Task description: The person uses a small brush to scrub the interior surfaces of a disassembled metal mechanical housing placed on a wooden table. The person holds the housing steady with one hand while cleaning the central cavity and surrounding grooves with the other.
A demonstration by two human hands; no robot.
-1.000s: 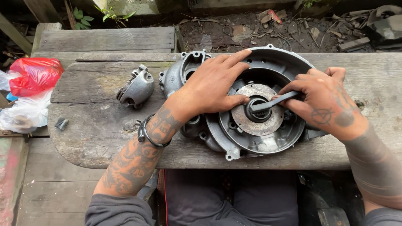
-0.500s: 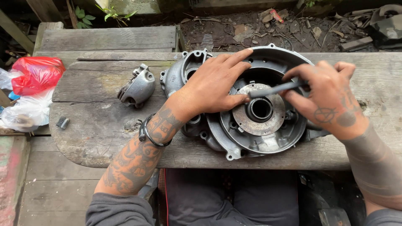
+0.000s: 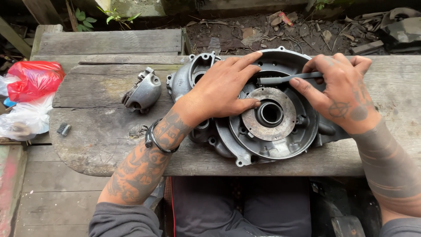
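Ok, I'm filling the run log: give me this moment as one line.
left hand: flat on engine case | right hand: holds dark flat tool above rusty disc | small cover: apart, on wooden bench

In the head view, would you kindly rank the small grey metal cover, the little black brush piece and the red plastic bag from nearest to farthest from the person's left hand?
Measured from the left hand, which lies flat on the engine casing:
1. Small grey metal cover, just to its left on the plank.
2. Little black brush piece, farther left, near the plank's end.
3. Red plastic bag, farthest, beyond the plank's left end.
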